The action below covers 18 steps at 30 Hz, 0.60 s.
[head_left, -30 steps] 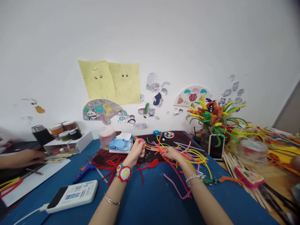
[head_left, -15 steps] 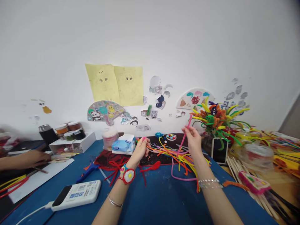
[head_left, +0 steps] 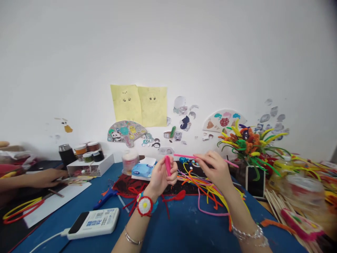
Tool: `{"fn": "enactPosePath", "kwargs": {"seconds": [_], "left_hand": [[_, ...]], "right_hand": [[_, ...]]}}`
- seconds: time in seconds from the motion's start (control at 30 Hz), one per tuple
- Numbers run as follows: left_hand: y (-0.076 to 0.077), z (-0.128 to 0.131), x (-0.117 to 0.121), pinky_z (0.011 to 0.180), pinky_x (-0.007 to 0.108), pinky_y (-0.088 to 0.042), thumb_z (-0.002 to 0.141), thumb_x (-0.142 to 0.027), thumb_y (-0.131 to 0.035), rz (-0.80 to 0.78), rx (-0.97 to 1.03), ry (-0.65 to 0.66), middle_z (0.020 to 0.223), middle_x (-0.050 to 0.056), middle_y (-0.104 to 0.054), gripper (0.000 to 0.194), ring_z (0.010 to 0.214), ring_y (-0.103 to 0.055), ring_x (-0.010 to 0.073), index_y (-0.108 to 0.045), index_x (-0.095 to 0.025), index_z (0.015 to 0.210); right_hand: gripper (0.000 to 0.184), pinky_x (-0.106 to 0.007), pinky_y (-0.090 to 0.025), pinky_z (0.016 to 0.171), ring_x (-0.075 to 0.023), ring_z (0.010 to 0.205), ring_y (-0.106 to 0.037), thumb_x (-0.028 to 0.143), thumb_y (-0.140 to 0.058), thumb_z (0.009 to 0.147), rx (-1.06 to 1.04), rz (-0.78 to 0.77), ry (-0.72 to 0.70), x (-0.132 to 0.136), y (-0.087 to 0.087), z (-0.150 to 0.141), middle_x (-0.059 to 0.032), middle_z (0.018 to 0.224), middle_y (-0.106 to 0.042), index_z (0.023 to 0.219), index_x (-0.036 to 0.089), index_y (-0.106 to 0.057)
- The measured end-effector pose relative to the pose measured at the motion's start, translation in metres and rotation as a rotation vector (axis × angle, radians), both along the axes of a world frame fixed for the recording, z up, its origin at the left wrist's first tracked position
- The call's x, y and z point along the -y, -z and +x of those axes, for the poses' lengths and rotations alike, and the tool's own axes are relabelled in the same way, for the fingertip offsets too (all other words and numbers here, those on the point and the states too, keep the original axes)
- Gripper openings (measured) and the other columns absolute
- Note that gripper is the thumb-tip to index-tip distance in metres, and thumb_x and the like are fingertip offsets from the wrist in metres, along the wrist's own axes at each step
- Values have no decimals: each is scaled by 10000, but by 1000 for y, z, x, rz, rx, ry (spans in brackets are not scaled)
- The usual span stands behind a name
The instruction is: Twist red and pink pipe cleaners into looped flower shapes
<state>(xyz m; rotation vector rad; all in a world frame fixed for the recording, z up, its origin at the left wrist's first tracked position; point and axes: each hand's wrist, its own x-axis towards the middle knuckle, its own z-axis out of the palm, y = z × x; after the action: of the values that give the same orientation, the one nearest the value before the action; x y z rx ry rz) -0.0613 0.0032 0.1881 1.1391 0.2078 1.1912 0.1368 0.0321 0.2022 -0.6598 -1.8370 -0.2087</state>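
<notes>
Blue table (head_left: 189, 225) — left hand (head_left: 163, 177), right hand (head_left: 214, 170) pinch pink pipe cleaners (head_left: 167, 166) (right's turned level).

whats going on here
A person is working with pipe cleaners. Their left hand pinches an upright pink pipe cleaner, and their right hand holds a crosswise pink pipe cleaner, above a pile of coloured pipe cleaners on a blue table. Another person's hand is by a white sheet.

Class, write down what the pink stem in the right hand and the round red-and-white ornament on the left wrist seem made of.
The pink stem looks like a chenille pipe cleaner: matte, fuzzy fibre, probably over wire, since it stays straight. The ornament looks like matte yarn, perhaps crochet, judging by its soft, textured surface.
</notes>
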Motion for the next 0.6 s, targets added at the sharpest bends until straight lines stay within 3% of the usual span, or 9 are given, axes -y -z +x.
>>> {"fn": "enactPosePath", "kwargs": {"seconds": [0.13, 0.37, 0.47, 0.6], "left_hand": [[-4, 0, 7, 368, 177, -203, 837, -442, -230, -7, -10, 2, 601, -34, -318, 302, 376, -208, 45, -392, -194, 777], [-1, 2, 5, 368, 164, -190, 832, -449, -257, -13, -82, -113, 613, -30, -353, 312, 381, -212, 35, -400, -179, 769], [0, 4, 6, 372, 160, -189, 818, -444, -300, -12, -109, -194, 619, -32, -366, 284, 388, -220, 34, -413, -184, 801], [1, 11, 11, 378, 175, -166, 814, -446, -334, 39, -195, -222, 608, -28, -367, 303, 399, -219, 35, -443, -164, 793]], "right_hand": [[189, -281, -363, 626, -140, 634, -449, 259, -528, 802, 56, 55, -9, 9, -1, -6, -12, 625, -469, 925, 226, -667], [188, -284, -342, 606, -143, 620, -441, 274, -525, 797, 125, 106, 59, 21, -5, -7, -16, 596, -461, 886, 223, -683], [202, -288, -356, 617, -152, 635, -466, 292, -502, 807, 147, 78, 56, 26, -7, -9, -30, 616, -505, 869, 216, -679], [211, -287, -399, 651, -159, 678, -521, 287, -464, 829, 141, -46, -52, 31, -7, -18, -45, 696, -587, 888, 213, -653]]}}
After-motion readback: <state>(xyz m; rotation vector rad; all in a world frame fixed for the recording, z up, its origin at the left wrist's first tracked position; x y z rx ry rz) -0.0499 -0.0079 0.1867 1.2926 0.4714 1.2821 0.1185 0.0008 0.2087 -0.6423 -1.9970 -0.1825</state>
